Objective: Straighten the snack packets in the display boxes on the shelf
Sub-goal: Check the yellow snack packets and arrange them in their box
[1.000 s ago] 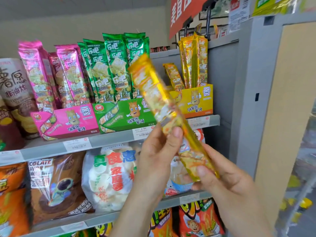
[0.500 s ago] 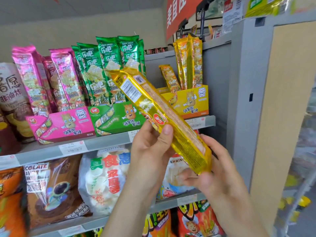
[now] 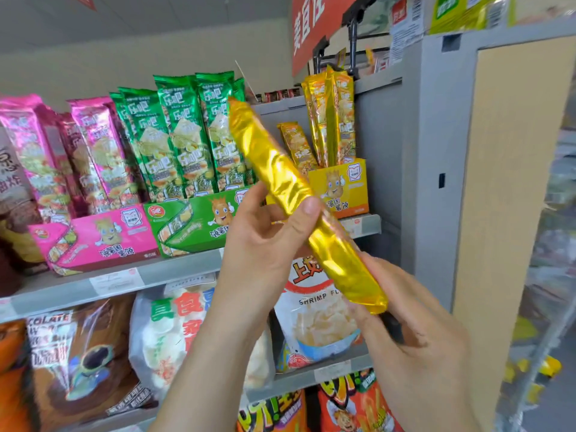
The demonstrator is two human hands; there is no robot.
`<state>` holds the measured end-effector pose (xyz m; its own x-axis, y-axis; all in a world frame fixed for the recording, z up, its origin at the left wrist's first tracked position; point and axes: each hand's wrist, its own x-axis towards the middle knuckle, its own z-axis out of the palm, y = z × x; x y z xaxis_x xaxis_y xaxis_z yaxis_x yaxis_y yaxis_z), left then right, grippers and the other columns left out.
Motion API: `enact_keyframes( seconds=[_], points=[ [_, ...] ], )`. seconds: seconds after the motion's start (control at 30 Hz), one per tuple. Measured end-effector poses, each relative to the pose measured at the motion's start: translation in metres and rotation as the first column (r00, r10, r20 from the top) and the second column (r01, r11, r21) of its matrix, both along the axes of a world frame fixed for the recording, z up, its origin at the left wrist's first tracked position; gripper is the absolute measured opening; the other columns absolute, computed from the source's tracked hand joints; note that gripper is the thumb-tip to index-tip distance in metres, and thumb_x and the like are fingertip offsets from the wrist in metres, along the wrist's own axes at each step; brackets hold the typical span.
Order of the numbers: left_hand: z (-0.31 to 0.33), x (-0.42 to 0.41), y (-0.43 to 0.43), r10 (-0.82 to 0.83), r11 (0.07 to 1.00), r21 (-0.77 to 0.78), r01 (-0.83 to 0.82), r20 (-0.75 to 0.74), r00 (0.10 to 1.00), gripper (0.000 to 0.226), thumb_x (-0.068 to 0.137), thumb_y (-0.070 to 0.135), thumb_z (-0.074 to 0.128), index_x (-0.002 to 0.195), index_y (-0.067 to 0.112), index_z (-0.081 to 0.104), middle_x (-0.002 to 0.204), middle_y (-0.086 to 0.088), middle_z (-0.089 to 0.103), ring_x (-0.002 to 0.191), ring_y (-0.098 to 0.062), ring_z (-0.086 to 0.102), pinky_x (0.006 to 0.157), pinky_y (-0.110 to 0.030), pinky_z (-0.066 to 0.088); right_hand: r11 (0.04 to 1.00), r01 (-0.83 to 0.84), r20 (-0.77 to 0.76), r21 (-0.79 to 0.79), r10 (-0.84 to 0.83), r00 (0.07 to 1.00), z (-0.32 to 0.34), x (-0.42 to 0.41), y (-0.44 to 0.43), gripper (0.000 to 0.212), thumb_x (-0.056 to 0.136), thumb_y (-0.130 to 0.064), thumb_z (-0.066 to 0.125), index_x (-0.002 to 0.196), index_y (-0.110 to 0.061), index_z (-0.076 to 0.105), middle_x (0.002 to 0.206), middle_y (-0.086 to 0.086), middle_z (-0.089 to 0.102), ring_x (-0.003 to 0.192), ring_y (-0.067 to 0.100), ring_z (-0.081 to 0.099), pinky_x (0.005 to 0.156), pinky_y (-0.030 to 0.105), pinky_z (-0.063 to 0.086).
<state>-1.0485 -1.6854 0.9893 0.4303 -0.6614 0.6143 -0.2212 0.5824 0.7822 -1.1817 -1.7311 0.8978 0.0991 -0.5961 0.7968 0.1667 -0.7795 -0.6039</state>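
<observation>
The left hand (image 3: 265, 244) pinches the middle of a yellow packet (image 3: 280, 169), tilted in front of the shelf (image 3: 174, 272); the right hand (image 3: 414, 325) seems to grip its low end; the yellow box (image 3: 346, 185) sits at the shelf's right end.

A red hanging sign (image 3: 314, 23) with pale Chinese characters sits at the top, black hooks (image 3: 353, 35) just beside it. On the lower shelf (image 3: 290, 381) a shrimp-flavoured chip bag (image 3: 311, 328) stands to the right. Left of it are a white cracker bag (image 3: 168, 335) with green and red characters, then a brown chocolate bag (image 3: 81, 353), then an orange bag (image 3: 11, 385) at the frame edge. Orange cartoon-printed bags (image 3: 352, 413) show beneath. A grey upright (image 3: 433, 151) and a beige panel (image 3: 505, 182) close the right side.
</observation>
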Motion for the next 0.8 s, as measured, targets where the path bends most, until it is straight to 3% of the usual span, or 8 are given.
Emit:
enact_keyframes(
  seconds=[0.07, 0.17, 0.3, 0.4, 0.5, 0.6, 0.67, 0.8],
  points=[
    [0.004, 0.002, -0.002, -0.007, 1.000, 0.007, 0.007, -0.029, 1.000, 0.024, 0.081, 0.023, 0.070, 0.103, 0.016, 0.064, 0.087, -0.001, 0.075, 0.075, -0.013, 0.071, 0.062, -0.025, 0.056, 0.965, 0.170, -0.066, -0.198, -0.186, 0.980, -0.001, -0.001, -0.004, 0.047, 0.089, -0.001, 0.061, 0.127, -0.028, 0.064, 0.131, -0.002, 0.058, 0.115, 0.009, 0.059, 0.084, 0.013, 0.052],
    [0.004, 0.004, -0.007, -0.033, 0.999, 0.031, 0.035, -0.078, 0.996, 0.016, 0.084, 0.013, 0.060, 0.096, 0.018, 0.070, 0.086, -0.004, 0.075, 0.075, -0.018, 0.070, 0.066, -0.031, 0.058, 0.918, 0.208, -0.077, -0.336, -0.247, 0.966, 0.002, -0.002, -0.007, 0.034, 0.105, -0.026, 0.038, 0.128, -0.020, 0.062, 0.128, 0.013, 0.055, 0.110, 0.022, 0.060, 0.087, 0.020, 0.052],
    [0.014, 0.004, -0.008, -0.053, 0.996, 0.073, 0.054, -0.022, 0.998, 0.012, 0.088, 0.024, 0.064, 0.091, 0.029, 0.074, 0.090, 0.001, 0.076, 0.079, -0.015, 0.072, 0.062, -0.024, 0.057, 0.885, 0.241, -0.060, -0.398, -0.287, 0.956, 0.002, 0.002, -0.015, 0.031, 0.105, -0.023, 0.040, 0.125, -0.017, 0.062, 0.122, 0.019, 0.059, 0.110, 0.026, 0.061, 0.083, 0.033, 0.056],
    [0.031, 0.005, -0.007, 0.002, 0.994, 0.110, -0.023, 0.191, 0.982, 0.032, 0.081, 0.029, 0.067, 0.112, 0.021, 0.065, 0.101, -0.002, 0.075, 0.090, -0.022, 0.072, 0.068, -0.028, 0.059, 0.891, 0.242, -0.005, -0.383, -0.264, 0.965, 0.009, 0.010, -0.022, 0.033, 0.104, -0.026, 0.040, 0.124, -0.020, 0.065, 0.123, 0.011, 0.058, 0.107, 0.020, 0.062, 0.088, 0.027, 0.053],
    [0.062, 0.006, -0.015, 0.168, 0.985, -0.015, -0.169, 0.254, 0.952, 0.041, 0.079, 0.025, 0.073, 0.118, 0.020, 0.063, 0.094, -0.003, 0.076, 0.079, -0.015, 0.073, 0.061, -0.031, 0.059, 0.915, 0.206, -0.040, -0.348, -0.233, 0.972, 0.026, 0.021, -0.038, 0.043, 0.094, -0.026, 0.053, 0.136, -0.032, 0.053, 0.132, -0.001, 0.050, 0.110, 0.004, 0.055, 0.091, 0.015, 0.046],
    [0.098, 0.018, -0.034, 0.463, 0.885, -0.224, -0.409, 0.315, 0.829, 0.050, 0.082, 0.025, 0.075, 0.129, 0.024, 0.057, 0.093, 0.004, 0.075, 0.081, -0.014, 0.072, 0.073, -0.040, 0.060, 0.947, 0.205, -0.128, -0.247, -0.242, 0.962, 0.052, 0.027, -0.059, 0.061, 0.086, -0.036, 0.052, 0.143, -0.041, 0.033, 0.142, -0.011, 0.039, 0.117, -0.010, 0.044, 0.087, 0.012, 0.041],
    [0.118, 0.028, -0.053, 0.580, 0.813, -0.301, -0.498, 0.357, 0.732, 0.050, 0.084, 0.027, 0.069, 0.132, 0.025, 0.052, 0.096, 0.008, 0.073, 0.081, -0.017, 0.071, 0.078, -0.044, 0.058, 0.948, 0.218, -0.168, -0.232, -0.260, 0.951, 0.069, 0.033, -0.076, 0.063, 0.088, -0.032, 0.059, 0.144, -0.039, 0.029, 0.145, -0.007, 0.037, 0.127, 0.001, 0.041, 0.095, 0.021, 0.039],
    [0.128, 0.045, -0.098, 0.632, 0.732, -0.206, -0.649, 0.561, 0.535, 0.045, 0.092, 0.026, 0.064, 0.133, 0.020, 0.047, 0.097, 0.008, 0.069, 0.088, -0.022, 0.067, 0.079, -0.040, 0.052, 0.972, 0.184, -0.302, -0.144, -0.220, 0.928, 0.103, 0.051, -0.103, 0.068, 0.092, -0.037, 0.055, 0.150, -0.029, 0.020, 0.156, -0.003, 0.027, 0.141, 0.014, 0.029, 0.112, 0.035, 0.034]
  ],
)
